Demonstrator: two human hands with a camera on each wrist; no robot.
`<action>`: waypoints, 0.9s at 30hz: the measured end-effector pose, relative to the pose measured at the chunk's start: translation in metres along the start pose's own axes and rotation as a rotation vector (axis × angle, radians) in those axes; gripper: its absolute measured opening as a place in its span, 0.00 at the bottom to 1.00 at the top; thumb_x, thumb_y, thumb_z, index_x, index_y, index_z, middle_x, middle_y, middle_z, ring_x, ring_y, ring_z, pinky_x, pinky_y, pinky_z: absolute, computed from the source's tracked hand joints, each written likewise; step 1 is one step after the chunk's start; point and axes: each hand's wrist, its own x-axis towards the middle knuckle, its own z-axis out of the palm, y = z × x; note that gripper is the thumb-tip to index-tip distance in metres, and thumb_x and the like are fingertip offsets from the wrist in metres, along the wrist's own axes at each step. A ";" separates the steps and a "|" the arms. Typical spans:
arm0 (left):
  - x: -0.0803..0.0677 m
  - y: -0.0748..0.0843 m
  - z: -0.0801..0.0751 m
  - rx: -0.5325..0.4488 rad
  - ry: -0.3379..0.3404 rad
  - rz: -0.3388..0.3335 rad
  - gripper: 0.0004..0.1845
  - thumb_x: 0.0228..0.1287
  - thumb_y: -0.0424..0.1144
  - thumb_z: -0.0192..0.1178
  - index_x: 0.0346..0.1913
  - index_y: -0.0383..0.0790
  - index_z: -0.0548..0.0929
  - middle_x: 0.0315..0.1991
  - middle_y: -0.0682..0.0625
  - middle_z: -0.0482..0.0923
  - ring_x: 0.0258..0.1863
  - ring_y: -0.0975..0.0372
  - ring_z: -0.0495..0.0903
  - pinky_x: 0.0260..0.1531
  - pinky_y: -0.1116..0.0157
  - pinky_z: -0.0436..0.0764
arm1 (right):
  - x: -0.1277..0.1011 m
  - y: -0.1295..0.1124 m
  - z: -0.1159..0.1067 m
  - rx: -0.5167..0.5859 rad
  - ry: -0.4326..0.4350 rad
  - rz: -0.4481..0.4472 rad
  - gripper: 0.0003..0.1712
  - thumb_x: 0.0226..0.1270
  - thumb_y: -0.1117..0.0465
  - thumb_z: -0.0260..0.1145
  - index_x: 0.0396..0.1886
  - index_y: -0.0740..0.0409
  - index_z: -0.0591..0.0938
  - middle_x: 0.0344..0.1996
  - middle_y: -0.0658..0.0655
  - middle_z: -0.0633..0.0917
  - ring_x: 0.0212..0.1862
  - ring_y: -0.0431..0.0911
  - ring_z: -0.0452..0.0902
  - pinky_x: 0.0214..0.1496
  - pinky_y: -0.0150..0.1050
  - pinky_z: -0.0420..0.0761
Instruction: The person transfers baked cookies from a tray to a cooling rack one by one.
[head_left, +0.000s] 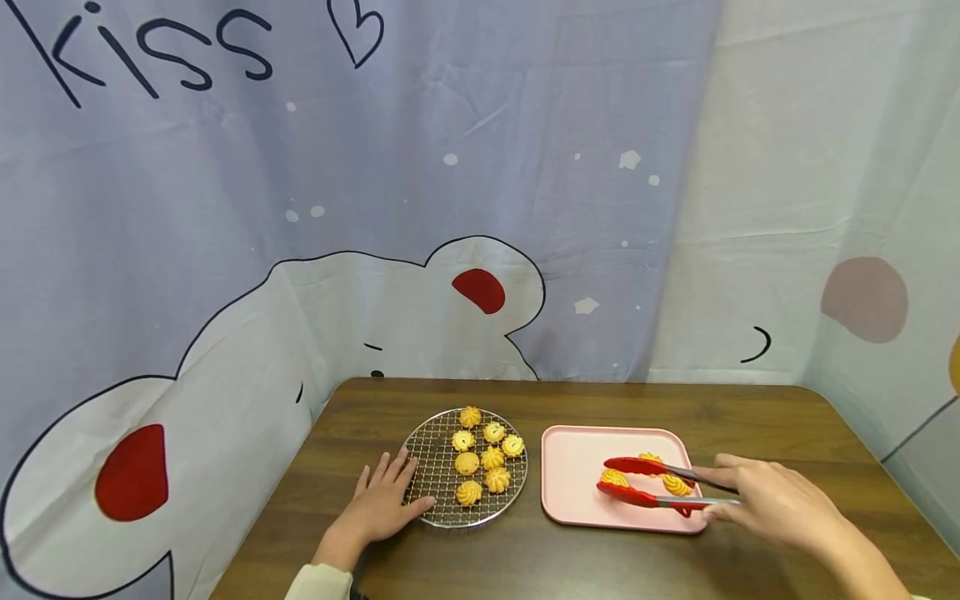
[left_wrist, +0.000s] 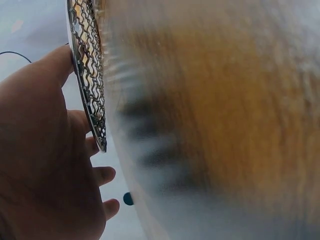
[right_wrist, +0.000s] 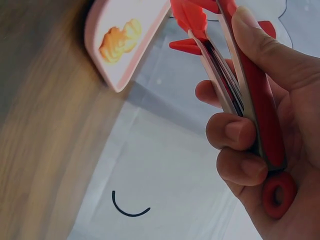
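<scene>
Tongs over the pink tray, other hand steadying the rack

Head view: the left hand lies flat, fingers straight, touching the wire rack edge; the right hand grips red tongs, tips apart around a cookie on the pink tray, the table's front strip bare. Left wrist view: blurred; fingers beside the rack rim. Right wrist view: curled fingers clasp the handles.

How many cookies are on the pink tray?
3 cookies on the pink tray: one between the red tongs, one nearer the right hand, one behind, partly hidden.
</scene>
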 end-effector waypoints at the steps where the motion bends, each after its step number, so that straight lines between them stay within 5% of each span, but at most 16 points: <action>1: 0.000 0.000 0.000 0.001 0.001 0.000 0.45 0.70 0.68 0.53 0.79 0.40 0.61 0.81 0.40 0.49 0.80 0.39 0.43 0.72 0.33 0.40 | 0.002 -0.001 0.000 0.003 0.009 -0.011 0.28 0.54 0.43 0.78 0.55 0.44 0.89 0.33 0.31 0.75 0.28 0.27 0.66 0.27 0.31 0.70; 10: -0.001 0.000 0.000 0.007 -0.008 -0.006 0.46 0.70 0.68 0.52 0.79 0.40 0.61 0.81 0.40 0.48 0.80 0.39 0.42 0.73 0.33 0.39 | 0.019 -0.012 0.002 0.021 0.030 -0.064 0.28 0.54 0.43 0.78 0.55 0.43 0.88 0.31 0.31 0.73 0.27 0.28 0.65 0.27 0.31 0.67; 19: 0.000 -0.001 0.001 0.008 -0.010 -0.005 0.45 0.71 0.68 0.52 0.79 0.40 0.61 0.81 0.40 0.48 0.80 0.39 0.43 0.73 0.33 0.39 | 0.036 -0.022 0.001 -0.002 0.056 -0.098 0.28 0.52 0.43 0.79 0.55 0.40 0.88 0.45 0.39 0.84 0.36 0.35 0.82 0.32 0.39 0.80; 27: 0.000 -0.001 0.001 0.004 -0.013 -0.009 0.46 0.70 0.68 0.52 0.79 0.40 0.61 0.81 0.40 0.48 0.80 0.39 0.43 0.73 0.33 0.39 | 0.049 -0.030 0.002 0.027 0.048 -0.116 0.29 0.54 0.39 0.77 0.56 0.42 0.88 0.44 0.38 0.84 0.37 0.36 0.83 0.32 0.39 0.80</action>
